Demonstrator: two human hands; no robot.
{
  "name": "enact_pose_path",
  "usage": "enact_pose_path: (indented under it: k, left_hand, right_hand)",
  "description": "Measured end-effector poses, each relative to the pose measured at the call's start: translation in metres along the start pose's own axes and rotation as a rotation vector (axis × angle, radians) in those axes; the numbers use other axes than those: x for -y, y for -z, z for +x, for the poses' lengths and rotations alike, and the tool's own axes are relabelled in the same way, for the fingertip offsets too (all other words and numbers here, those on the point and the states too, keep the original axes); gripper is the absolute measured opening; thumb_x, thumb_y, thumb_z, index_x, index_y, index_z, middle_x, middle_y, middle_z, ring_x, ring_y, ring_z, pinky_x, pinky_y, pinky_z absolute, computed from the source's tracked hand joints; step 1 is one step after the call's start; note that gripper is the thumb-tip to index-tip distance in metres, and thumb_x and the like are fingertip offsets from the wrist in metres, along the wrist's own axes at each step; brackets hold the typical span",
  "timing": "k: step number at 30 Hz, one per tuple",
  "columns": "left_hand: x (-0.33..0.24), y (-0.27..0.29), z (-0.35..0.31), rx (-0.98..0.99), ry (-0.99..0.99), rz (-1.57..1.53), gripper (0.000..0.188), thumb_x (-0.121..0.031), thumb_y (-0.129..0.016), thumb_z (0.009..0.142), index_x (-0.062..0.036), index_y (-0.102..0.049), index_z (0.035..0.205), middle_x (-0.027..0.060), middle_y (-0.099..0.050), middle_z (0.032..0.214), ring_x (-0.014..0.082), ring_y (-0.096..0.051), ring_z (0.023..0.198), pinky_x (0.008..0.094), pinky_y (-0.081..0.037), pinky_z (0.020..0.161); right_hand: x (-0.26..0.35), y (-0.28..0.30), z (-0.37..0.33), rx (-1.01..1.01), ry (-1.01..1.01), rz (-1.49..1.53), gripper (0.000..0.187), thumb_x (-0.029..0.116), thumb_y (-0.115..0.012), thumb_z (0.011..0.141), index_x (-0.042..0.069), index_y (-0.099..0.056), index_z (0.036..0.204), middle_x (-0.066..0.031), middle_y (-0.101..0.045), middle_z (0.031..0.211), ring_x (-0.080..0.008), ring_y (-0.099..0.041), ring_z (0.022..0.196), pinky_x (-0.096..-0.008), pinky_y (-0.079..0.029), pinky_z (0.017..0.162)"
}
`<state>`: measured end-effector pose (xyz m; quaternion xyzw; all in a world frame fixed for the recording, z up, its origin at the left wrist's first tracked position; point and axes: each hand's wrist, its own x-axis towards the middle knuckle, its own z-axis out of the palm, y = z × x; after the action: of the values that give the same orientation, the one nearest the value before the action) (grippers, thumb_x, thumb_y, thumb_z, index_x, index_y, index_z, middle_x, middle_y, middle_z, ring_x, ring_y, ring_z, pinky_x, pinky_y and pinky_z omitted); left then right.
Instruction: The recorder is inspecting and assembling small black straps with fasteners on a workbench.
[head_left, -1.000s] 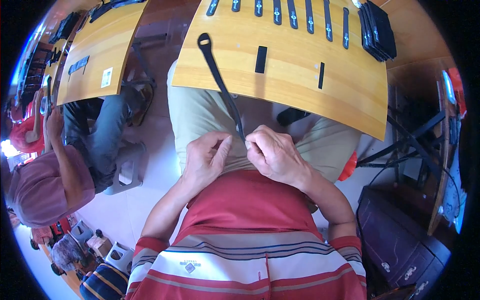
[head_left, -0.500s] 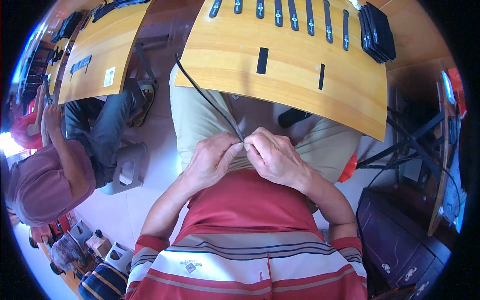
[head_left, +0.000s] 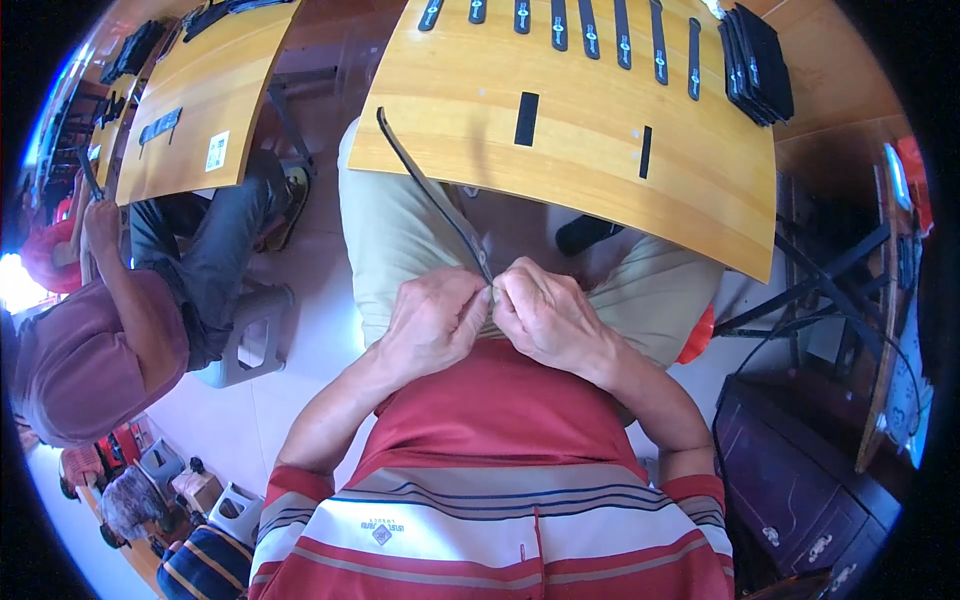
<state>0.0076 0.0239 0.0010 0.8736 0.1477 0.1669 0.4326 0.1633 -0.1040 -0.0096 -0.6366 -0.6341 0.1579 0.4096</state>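
Observation:
A long, narrow black strap (head_left: 430,190) rises from between my hands and curves up to the left, its free tip over the near edge of the wooden table. My left hand (head_left: 440,318) pinches the strap's lower end in front of my lap. Pressed close against it, my right hand (head_left: 545,312) has thumb and fingertips closed at the same end. The fingers cover whatever lies right at the pinch. On the table (head_left: 440,125) lie a wide black strip (head_left: 525,119) and a narrower black strip (head_left: 645,152).
Several dark straps (head_left: 590,30) lie in a row along the far side of the table, beside a stack of black fabric pieces (head_left: 757,65). At left, a person (head_left: 105,350) sits by another table (head_left: 205,100). A dark purple cabinet (head_left: 800,480) stands at lower right.
The strap's free tip has swung a little to the right and now stands more upright. Both hands stay close together in nearly the same place.

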Motion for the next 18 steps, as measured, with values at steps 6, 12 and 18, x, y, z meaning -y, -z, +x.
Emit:
enact_pose_path:
  k: [6,12,18]
  left_hand:
    - [0.001,0.005,0.0,0.046,0.073,-0.056,0.008,-0.005,-0.07,0.089,0.0008,-0.065,0.087,0.0161,-0.06,0.073,0.0355,-0.063,0.068,0.0433,-0.05,0.062]
    - [0.006,0.01,-0.007,0.09,0.103,-0.205,0.009,-0.007,-0.07,0.093,0.0015,-0.068,0.093,0.0166,-0.063,0.078,0.0353,-0.064,0.071,0.0417,-0.052,0.065]
    - [0.005,0.007,-0.005,0.064,0.09,-0.143,0.009,-0.006,-0.069,0.094,0.0028,-0.068,0.095,0.0181,-0.065,0.08,0.0374,-0.065,0.073,0.0426,-0.052,0.067]
  right_hand:
    - [0.0,0.0,-0.001,0.007,-0.03,0.04,0.018,-0.004,-0.067,0.085,0.001,-0.054,0.095,-0.0158,-0.058,0.081,-0.0366,-0.063,0.066,-0.044,-0.053,0.058]
    - [0.001,0.0,-0.001,0.029,-0.019,0.107,0.017,-0.005,-0.067,0.085,0.0,-0.055,0.096,-0.0158,-0.058,0.081,-0.0365,-0.063,0.067,-0.0442,-0.052,0.059]
    - [-0.001,-0.001,-0.001,0.037,-0.005,0.075,0.017,-0.005,-0.067,0.085,0.0,-0.055,0.096,-0.0162,-0.058,0.082,-0.0366,-0.062,0.068,-0.0443,-0.052,0.06]
